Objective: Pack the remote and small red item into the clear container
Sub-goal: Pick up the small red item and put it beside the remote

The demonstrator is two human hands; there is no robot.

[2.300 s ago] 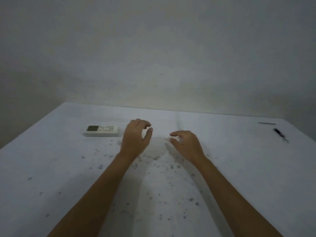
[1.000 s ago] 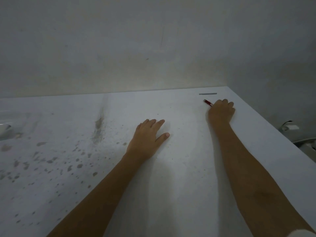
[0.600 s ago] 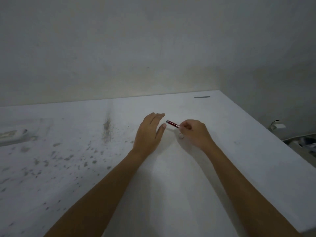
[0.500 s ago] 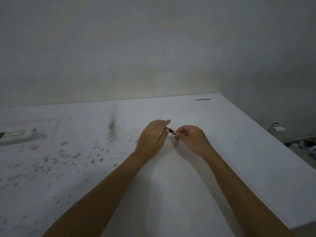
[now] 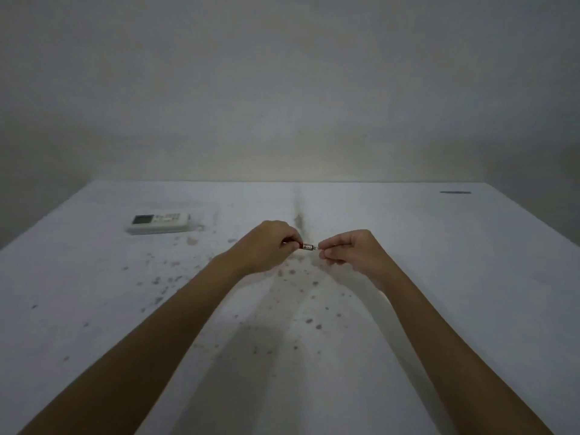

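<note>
A small red item [image 5: 307,246], a slim cylinder with a metal end, hangs just above the white table [image 5: 470,277], held between both hands at the middle of the view. My left hand [image 5: 266,246] pinches its left end. My right hand [image 5: 351,251] pinches its right, metal end. Only a short stretch of it shows between the fingers. A white remote [image 5: 159,222] with a small screen lies flat at the far left of the table, well apart from my hands. No clear container is in view.
A thin dark strip [image 5: 455,192] lies near the table's far right corner. Dark specks and a stain mark the table's middle. A bare wall stands behind the table; its left and right edges drop off.
My right hand picked the red item up at the far right and carried it to the middle. My left hand closed on its other end. The view swung back left, showing the remote.
</note>
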